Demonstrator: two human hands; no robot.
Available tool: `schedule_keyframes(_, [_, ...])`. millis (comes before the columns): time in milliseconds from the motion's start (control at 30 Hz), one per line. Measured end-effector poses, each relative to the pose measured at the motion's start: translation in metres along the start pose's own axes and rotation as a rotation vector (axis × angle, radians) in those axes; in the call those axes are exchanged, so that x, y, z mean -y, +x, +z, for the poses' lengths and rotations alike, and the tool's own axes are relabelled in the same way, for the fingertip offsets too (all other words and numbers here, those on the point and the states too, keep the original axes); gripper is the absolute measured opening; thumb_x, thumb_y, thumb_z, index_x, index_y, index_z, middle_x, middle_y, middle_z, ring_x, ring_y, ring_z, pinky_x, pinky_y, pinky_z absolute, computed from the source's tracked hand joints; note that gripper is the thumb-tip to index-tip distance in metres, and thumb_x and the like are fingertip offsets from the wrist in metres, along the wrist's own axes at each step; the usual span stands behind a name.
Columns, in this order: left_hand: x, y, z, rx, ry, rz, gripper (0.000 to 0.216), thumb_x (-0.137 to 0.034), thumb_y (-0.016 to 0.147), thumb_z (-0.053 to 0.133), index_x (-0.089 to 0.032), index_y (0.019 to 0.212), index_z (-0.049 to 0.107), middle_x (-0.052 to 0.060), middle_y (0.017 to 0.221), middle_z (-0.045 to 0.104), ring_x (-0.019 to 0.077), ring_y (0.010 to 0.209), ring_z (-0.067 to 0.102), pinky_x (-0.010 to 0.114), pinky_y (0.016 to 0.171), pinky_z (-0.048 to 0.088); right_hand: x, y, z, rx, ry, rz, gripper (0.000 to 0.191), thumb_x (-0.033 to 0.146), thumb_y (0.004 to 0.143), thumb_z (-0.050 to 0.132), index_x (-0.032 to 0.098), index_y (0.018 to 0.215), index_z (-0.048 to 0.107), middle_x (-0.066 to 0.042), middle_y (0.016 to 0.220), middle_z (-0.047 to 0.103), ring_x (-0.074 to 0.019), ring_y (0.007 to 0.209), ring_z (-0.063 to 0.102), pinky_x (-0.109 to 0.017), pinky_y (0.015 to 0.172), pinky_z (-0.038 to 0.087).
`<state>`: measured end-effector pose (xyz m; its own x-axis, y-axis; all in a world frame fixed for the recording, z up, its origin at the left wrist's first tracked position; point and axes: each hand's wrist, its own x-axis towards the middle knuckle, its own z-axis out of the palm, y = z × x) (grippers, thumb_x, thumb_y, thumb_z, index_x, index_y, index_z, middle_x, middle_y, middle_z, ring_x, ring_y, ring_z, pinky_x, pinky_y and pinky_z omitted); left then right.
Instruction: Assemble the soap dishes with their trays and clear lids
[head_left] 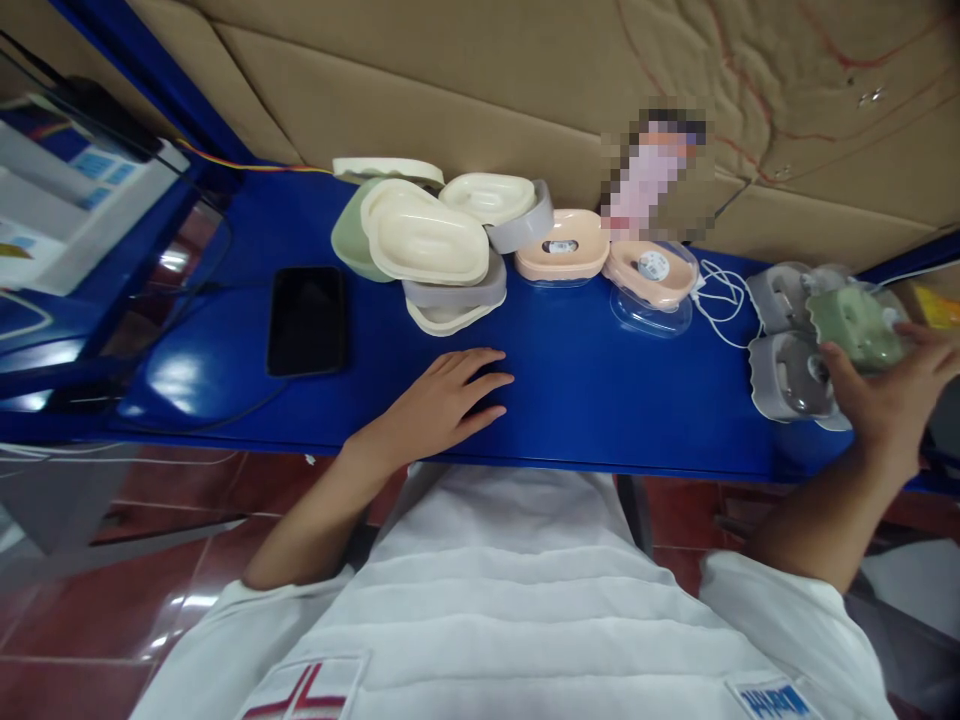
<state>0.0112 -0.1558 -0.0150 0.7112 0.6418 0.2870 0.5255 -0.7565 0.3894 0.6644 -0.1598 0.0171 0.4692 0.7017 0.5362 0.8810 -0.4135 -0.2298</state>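
My left hand (450, 408) rests palm down near the front edge of the blue table, fingers spread and holding nothing. At the far right, my right hand (885, 395) has its thumb and fingers on either side of a green soap dish (851, 322) with a clear cover. That dish sits on top of grey soap dishes (787, 375) with wavy rims and clear covers. Beyond my left hand lies a loose pile of cream soap dish parts (431, 245), with green and grey pieces among them. Two peach soap dishes (564, 240) with round or oval labels stand right of the pile.
A black phone (307, 320) lies on the blue table (562, 400) at left. A clear lid (651, 312) sits under the right peach dish. A white cable (724, 300) coils beside it. Cardboard (450, 90) walls the back; a blurred-out patch hides something there.
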Motion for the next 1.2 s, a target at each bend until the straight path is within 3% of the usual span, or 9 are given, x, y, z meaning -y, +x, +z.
schedule_keyframes(133, [-0.002,0.001,-0.002,-0.019,-0.002,0.01,0.034,-0.034,0.113,0.057,-0.019,0.143,0.067,0.019,0.156,0.061,0.035,0.145,0.06,0.054,0.119,0.052,0.027,-0.004,-0.009,-0.061,-0.092,0.01,0.108,0.081,0.075,0.085,0.02,0.158,0.051,-0.038,0.158,0.049,-0.0566,0.15,0.048,-0.084,0.109,0.034])
schedule_keyframes(233, [-0.002,0.002,-0.009,-0.14,0.068,-0.035,0.037,-0.033,0.112,0.06,-0.022,0.146,0.065,0.018,0.162,0.056,0.036,0.15,0.056,0.057,0.123,0.046,0.08,-0.015,-0.015,-0.112,0.016,-0.271,0.103,0.084,0.084,0.074,0.013,0.156,0.056,-0.037,0.151,0.057,-0.0514,0.148,0.052,-0.072,0.113,0.041])
schedule_keyframes(300, [0.001,0.002,-0.013,-0.284,0.139,-0.129,0.04,-0.033,0.109,0.064,-0.023,0.148,0.064,0.018,0.163,0.054,0.0375,0.152,0.053,0.06,0.126,0.041,0.13,-0.028,-0.016,-0.008,0.116,-0.524,0.082,0.077,0.099,0.06,0.013,0.15,0.062,-0.034,0.144,0.065,-0.042,0.14,0.061,-0.059,0.114,0.047])
schedule_keyframes(400, [0.005,0.001,-0.014,-0.413,0.203,-0.293,0.042,-0.032,0.107,0.065,-0.02,0.147,0.063,0.02,0.155,0.06,0.0383,0.145,0.058,0.057,0.119,0.047,0.206,-0.057,-0.013,0.324,0.2,-0.843,0.054,0.056,0.111,0.052,0.017,0.144,0.067,-0.021,0.144,0.071,-0.0336,0.137,0.065,-0.048,0.115,0.049])
schedule_keyframes(467, [0.007,0.001,-0.011,-0.382,0.227,-0.372,0.047,-0.034,0.107,0.064,-0.016,0.15,0.061,0.023,0.153,0.061,0.0408,0.142,0.06,0.058,0.115,0.05,0.248,-0.078,-0.009,0.39,0.219,-0.998,0.044,0.047,0.113,0.05,0.019,0.14,0.07,-0.016,0.144,0.072,-0.0333,0.136,0.065,-0.049,0.114,0.048])
schedule_keyframes(567, [0.006,0.002,-0.007,-0.308,0.245,-0.448,0.059,-0.036,0.106,0.063,-0.015,0.16,0.053,0.026,0.163,0.051,0.0454,0.149,0.053,0.062,0.117,0.048,0.293,-0.099,-0.002,0.369,0.22,-1.164,0.039,0.037,0.115,0.047,0.018,0.139,0.071,-0.014,0.143,0.072,-0.0321,0.132,0.066,-0.049,0.112,0.046])
schedule_keyframes(733, [0.004,0.002,-0.006,-0.341,0.241,-0.52,0.066,-0.038,0.106,0.062,-0.013,0.166,0.046,0.028,0.172,0.038,0.0459,0.157,0.045,0.061,0.121,0.045,0.342,-0.105,0.005,0.309,0.313,-1.194,0.039,0.033,0.114,0.045,0.017,0.138,0.071,-0.015,0.139,0.074,-0.0331,0.127,0.067,-0.049,0.105,0.045])
schedule_keyframes(967, [0.005,0.001,-0.006,-0.3,0.191,-0.489,0.062,-0.036,0.107,0.061,-0.013,0.163,0.049,0.028,0.172,0.037,0.0451,0.159,0.043,0.06,0.118,0.049,0.409,-0.108,0.028,0.44,0.383,-1.281,0.051,0.042,0.112,0.049,0.013,0.153,0.06,-0.02,0.149,0.066,-0.0383,0.139,0.058,-0.052,0.113,0.041])
schedule_keyframes(1200, [0.001,0.002,-0.007,-0.274,0.204,-0.402,0.057,-0.036,0.109,0.059,-0.015,0.161,0.049,0.026,0.168,0.045,0.0425,0.155,0.048,0.059,0.12,0.047,0.442,-0.114,0.052,0.383,0.377,-1.187,0.057,0.055,0.115,0.041,0.016,0.152,0.062,-0.017,0.128,0.074,-0.0359,0.121,0.061,-0.047,0.101,0.039])
